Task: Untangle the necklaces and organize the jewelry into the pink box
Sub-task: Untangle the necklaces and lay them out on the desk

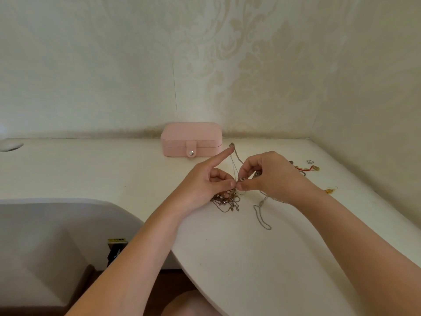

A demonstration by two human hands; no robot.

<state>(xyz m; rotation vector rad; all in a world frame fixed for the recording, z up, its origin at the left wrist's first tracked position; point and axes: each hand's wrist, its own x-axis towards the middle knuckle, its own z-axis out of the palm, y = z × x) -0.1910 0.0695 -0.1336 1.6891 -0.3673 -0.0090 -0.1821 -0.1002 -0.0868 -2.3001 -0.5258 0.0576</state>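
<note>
Necklaces lie knotted | my left hand and right hand each pinch them | I should tease loops loose gently, never yank.

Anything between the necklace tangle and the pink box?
No object sits on the white table between the tangled gold and silver chains and the pink rectangular box. The box itself blocks: lid down, snap strap fastened. Both the left hand and right hand pinch the chains.

Pinching tangled necklaces with left hand and right hand, thumbs meeting, closed pink box beyond left forefinger.
</note>
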